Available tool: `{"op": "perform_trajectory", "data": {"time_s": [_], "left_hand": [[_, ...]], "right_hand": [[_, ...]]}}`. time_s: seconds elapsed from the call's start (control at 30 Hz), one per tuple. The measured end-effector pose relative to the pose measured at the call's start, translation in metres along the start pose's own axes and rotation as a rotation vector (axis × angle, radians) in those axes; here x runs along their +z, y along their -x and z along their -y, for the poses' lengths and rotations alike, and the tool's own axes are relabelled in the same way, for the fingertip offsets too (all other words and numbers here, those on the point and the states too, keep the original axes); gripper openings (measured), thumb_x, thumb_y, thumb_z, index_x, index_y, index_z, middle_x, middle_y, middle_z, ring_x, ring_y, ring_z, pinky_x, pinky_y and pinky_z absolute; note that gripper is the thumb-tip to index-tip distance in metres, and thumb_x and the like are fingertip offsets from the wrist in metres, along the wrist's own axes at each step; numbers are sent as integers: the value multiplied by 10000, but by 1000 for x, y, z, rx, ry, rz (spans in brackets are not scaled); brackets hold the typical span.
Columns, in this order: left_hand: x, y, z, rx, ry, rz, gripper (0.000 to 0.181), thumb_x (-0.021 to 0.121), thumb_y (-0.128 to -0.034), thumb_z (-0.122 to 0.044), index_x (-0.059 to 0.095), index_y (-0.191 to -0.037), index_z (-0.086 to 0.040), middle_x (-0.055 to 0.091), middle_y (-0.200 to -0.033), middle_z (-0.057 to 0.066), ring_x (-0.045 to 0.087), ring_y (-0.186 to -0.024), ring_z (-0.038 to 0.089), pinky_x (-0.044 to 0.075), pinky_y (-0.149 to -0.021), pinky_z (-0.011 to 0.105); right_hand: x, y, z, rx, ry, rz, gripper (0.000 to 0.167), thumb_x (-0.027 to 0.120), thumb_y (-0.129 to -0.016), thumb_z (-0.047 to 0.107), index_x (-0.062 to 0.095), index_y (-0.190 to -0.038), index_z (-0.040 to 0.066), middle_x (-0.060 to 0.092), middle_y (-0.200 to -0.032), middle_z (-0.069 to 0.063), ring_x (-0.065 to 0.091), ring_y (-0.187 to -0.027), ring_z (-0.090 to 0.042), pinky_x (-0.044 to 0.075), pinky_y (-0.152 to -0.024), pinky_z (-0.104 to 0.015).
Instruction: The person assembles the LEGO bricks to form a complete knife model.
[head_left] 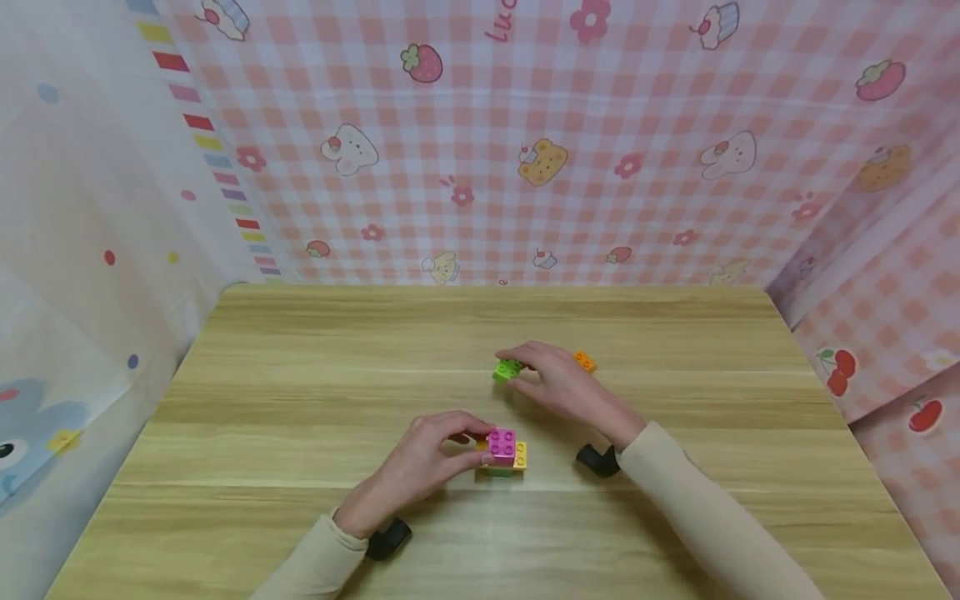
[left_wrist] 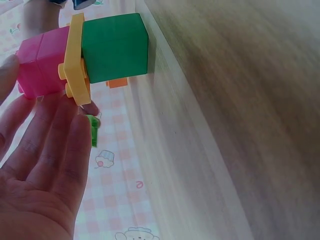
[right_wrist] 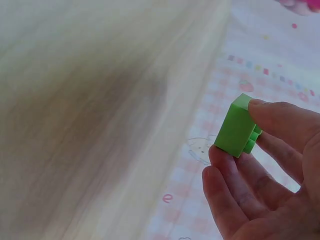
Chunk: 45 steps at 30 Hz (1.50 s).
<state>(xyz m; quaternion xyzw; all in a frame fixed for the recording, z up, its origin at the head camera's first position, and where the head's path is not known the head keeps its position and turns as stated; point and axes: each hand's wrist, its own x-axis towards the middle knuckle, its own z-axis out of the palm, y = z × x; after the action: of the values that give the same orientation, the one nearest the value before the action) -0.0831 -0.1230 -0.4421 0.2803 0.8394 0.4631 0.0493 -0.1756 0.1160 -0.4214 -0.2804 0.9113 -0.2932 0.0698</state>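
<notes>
My left hand [head_left: 423, 458] grips the pink brick [head_left: 502, 447] at the top of a small stack, thumb on one side and fingers on the other. Beneath the pink part comes a yellow plate [left_wrist: 75, 60] with studs showing beside it, and below that a dark green block [left_wrist: 115, 47] at the table surface. A seam [left_wrist: 41, 62] crosses the pink part. Farther back, my right hand [head_left: 558, 383] pinches a light green brick [right_wrist: 236, 125] between thumb and fingertips. Its studs face the palm in the right wrist view. Whether this brick touches the table I cannot tell.
An orange brick [head_left: 585, 361] lies on the wooden table [head_left: 300, 367] just behind my right hand. Black wrist mounts [head_left: 388, 539] show under both forearms. A pink checked cloth [head_left: 480, 150] hangs along the table's far edge, with more cloth at both sides.
</notes>
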Motion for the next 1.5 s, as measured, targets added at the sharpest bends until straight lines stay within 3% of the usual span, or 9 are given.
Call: {"op": "perform_trajectory", "data": {"time_s": [0.4, 0.8, 1.1, 1.3, 1.5], "left_hand": [[1, 0, 1, 24, 16, -18, 259, 786, -937, -220, 743, -1173, -123, 749, -1140, -26, 708, -1031, 165, 586, -921, 321], [3, 1, 1, 19, 20, -21, 267, 789, -933, -224, 741, -1176, -123, 752, -1138, -23, 711, -1027, 165, 584, -925, 323], [3, 1, 1, 17, 24, -22, 271, 795, -925, -225, 739, -1171, -124, 753, -1132, -23, 712, -1029, 176, 582, -920, 315], [3, 1, 1, 8, 20, -21, 269, 787, -932, -241, 740, -1176, -137, 751, -1139, -35, 709, -1033, 162, 580, -926, 315], [3, 0, 1, 4, 28, -19, 265, 786, -934, -248, 741, -1175, -146, 750, -1142, -42, 707, -1033, 148, 582, -923, 318]], "right_hand": [[-11, 19, 9, -100, -12, -64, 423, 734, -979, 156, 651, -1390, 100, 682, -1311, -73, 649, -1176, -243, 552, -999, -441], [-14, 40, 21, -113, -60, -71, 435, 749, -974, 165, 649, -1394, 114, 667, -1324, -43, 642, -1179, -230, 557, -991, -461], [-13, 51, 24, -170, -59, -112, 463, 751, -973, 167, 627, -1415, 101, 672, -1339, -60, 657, -1152, -229, 572, -964, -438], [-12, 57, 29, -146, -100, -111, 487, 767, -957, 147, 608, -1405, 38, 661, -1362, -102, 672, -1154, -245, 573, -973, -407], [-11, 63, 33, -127, -115, -99, 427, 764, -958, 150, 633, -1348, 38, 676, -1330, -97, 671, -1150, -245, 575, -970, -413]]}}
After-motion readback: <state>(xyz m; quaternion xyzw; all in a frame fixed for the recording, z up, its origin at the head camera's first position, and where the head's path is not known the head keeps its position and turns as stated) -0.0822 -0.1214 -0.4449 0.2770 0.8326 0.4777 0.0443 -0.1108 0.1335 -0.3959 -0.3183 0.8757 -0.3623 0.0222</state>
